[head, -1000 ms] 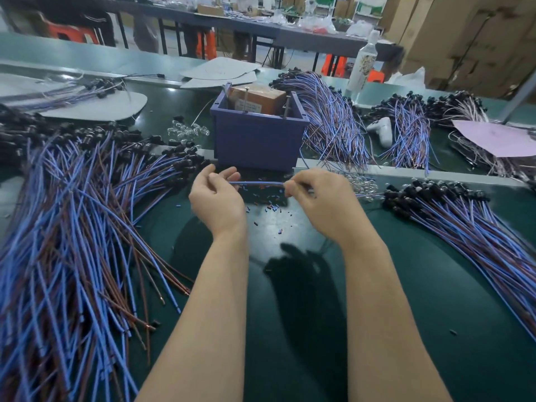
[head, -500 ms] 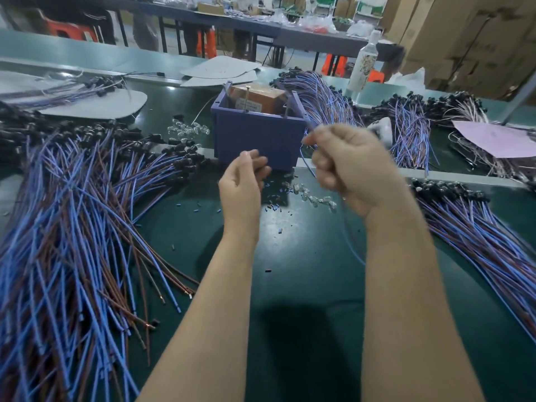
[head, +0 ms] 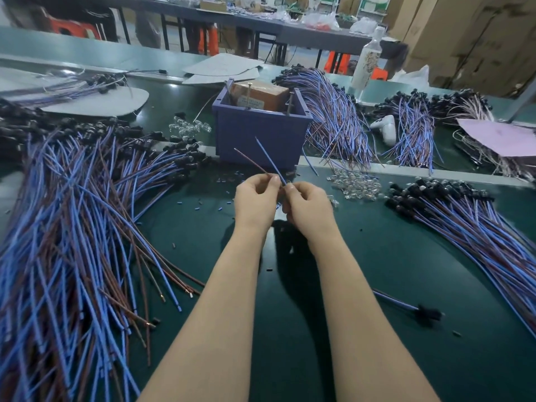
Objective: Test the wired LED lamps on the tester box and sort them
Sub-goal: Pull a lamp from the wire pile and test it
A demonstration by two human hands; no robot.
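Observation:
The purple tester box (head: pixel 261 134) stands mid-table with a brown block (head: pixel 258 97) and upright metal pins inside. Just in front of it my left hand (head: pixel 253 198) pinches a brown wire end (head: pixel 249 161), and my right hand (head: pixel 309 207) pinches a blue wire end (head: pixel 268 158). Both ends point up toward the box and stop short of its pins. A blurred black lamp head (head: pixel 426 312) on a blue wire shows right of my right forearm; I cannot tell whether it belongs to the held wires.
A large heap of wired lamps (head: pixel 72 227) fills the left, another pile (head: pixel 478 227) lies on the right, and more bundles (head: pixel 333 120) sit behind the box. Loose clear LED bulbs (head: pixel 356 184) lie right of the box. A white bottle (head: pixel 365 65) and pink paper (head: pixel 499 137) are at the back right.
My right hand came down from beside the box's top to meet my left hand in front of the box. The two wire ends now stand apart, pointing up.

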